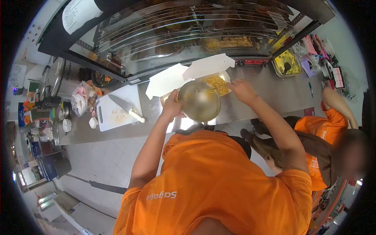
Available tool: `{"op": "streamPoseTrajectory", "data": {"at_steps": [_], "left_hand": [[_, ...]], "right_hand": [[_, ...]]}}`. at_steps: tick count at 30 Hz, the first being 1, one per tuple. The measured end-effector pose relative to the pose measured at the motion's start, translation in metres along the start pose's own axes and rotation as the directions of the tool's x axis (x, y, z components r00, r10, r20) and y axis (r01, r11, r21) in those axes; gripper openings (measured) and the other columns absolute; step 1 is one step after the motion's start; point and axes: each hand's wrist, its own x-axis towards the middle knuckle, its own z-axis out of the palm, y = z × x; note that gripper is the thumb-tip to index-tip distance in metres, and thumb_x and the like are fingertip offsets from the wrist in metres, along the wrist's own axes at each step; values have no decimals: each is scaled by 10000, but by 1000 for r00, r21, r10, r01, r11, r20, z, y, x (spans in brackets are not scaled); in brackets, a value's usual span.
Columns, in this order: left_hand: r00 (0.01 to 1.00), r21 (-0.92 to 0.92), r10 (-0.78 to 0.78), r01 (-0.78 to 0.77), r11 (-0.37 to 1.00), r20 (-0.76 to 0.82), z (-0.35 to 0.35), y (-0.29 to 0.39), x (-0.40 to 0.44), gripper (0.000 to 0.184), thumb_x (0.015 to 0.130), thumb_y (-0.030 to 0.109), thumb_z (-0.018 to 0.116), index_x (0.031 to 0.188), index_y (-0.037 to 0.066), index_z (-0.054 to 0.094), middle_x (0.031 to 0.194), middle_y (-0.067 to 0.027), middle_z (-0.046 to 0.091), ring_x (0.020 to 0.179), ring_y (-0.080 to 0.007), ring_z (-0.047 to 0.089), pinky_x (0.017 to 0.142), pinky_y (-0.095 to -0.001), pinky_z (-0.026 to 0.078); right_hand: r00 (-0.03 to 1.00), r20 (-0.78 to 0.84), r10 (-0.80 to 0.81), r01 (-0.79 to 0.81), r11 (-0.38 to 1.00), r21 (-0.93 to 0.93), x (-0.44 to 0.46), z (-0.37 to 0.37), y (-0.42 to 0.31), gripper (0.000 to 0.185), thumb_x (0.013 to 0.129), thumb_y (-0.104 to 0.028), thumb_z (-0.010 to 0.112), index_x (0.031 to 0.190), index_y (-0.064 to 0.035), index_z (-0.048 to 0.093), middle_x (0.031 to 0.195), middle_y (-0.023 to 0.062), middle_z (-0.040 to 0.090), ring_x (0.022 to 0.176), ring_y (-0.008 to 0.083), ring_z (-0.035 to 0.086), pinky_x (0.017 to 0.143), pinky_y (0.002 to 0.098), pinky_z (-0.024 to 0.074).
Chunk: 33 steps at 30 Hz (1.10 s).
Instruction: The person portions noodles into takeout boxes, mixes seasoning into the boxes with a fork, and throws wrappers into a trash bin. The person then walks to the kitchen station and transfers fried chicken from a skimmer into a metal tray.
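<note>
My left hand (172, 105) grips the rim of a round metal bowl (200, 102), which is tilted beside an open takeaway box. Yellow food (216, 83) lies in that box, and some sticks to the inside of the bowl. At the right side of the box, my right hand (241, 90) is closed around the end of a utensil that reaches toward the food; its far part is hard to make out. White box lids (209, 66) stand raised behind the bowl. A second box, left of the first, is partly hidden by the bowl and my left hand.
A knife (126, 107) rests on a white cutting board (107, 117) to the left. Behind the boxes stands a glass display case (168, 35). A tray of yellow food (288, 62) is at the right. A co-worker in orange (319, 129) is close on my right.
</note>
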Motion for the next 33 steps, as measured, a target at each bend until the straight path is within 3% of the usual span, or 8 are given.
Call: {"op": "streamPoseTrajectory", "data": {"at_steps": [2,5,8,14,17,26,29,33], "left_hand": [[1000,11,13,-13,1000,-23,2,0,0,259,930,62,541,1185,102,515,895,-116,649,561,-195,661,424,-296,577],[998,12,54,-54,998,-42,3,3,1,248,900,43,544,1143,85,519,981,-135,646,613,-232,699,450,-316,617],[996,16,61,-60,998,-71,0,-1,0,234,898,36,544,1126,78,510,1005,-145,637,637,-245,706,447,-320,618],[1000,7,4,-4,1000,-5,-12,-4,2,289,904,50,550,1189,81,514,1049,-145,637,682,-260,717,441,-333,616],[999,36,43,-42,998,-27,-9,-5,-1,357,906,49,548,1258,99,514,1058,-146,641,691,-263,718,444,-335,617],[990,54,97,-91,994,-105,-1,-6,-2,253,896,22,552,1138,76,504,1017,-151,647,681,-273,722,447,-330,622],[982,102,131,-118,988,-134,0,1,-2,190,904,10,544,1075,64,480,958,-160,647,666,-283,720,442,-338,621],[983,48,129,-124,991,-133,1,2,-3,163,915,1,537,1049,58,463,940,-179,647,670,-287,723,435,-343,617]], "right_hand": [[987,163,6,7,997,-76,1,1,-13,258,856,-70,582,1093,-128,667,981,92,681,974,315,672,821,453,546],[995,22,-96,94,992,89,-3,-20,-29,251,852,-77,585,1085,-127,664,957,102,681,962,323,673,806,463,550],[995,-96,-3,10,998,67,-7,-23,-14,263,852,-81,578,1100,-111,658,963,118,680,960,328,672,816,466,546],[996,-58,72,-69,996,53,-22,4,25,334,841,-50,552,1157,-105,646,999,139,673,974,360,659,907,500,524],[977,-210,33,-17,997,79,-23,15,33,340,843,-41,538,1160,-101,645,996,134,677,967,379,658,898,505,537],[985,148,92,-84,995,-59,-7,-8,-49,237,833,-91,605,1060,-127,663,886,119,674,904,307,683,750,466,565],[990,-141,16,1,993,120,-12,-11,-45,202,830,-93,611,1025,-110,658,871,117,667,880,308,678,721,449,560],[979,-167,115,-107,993,53,-16,-10,-41,217,831,-86,608,1040,-120,659,899,103,670,897,308,673,756,430,555]]}}
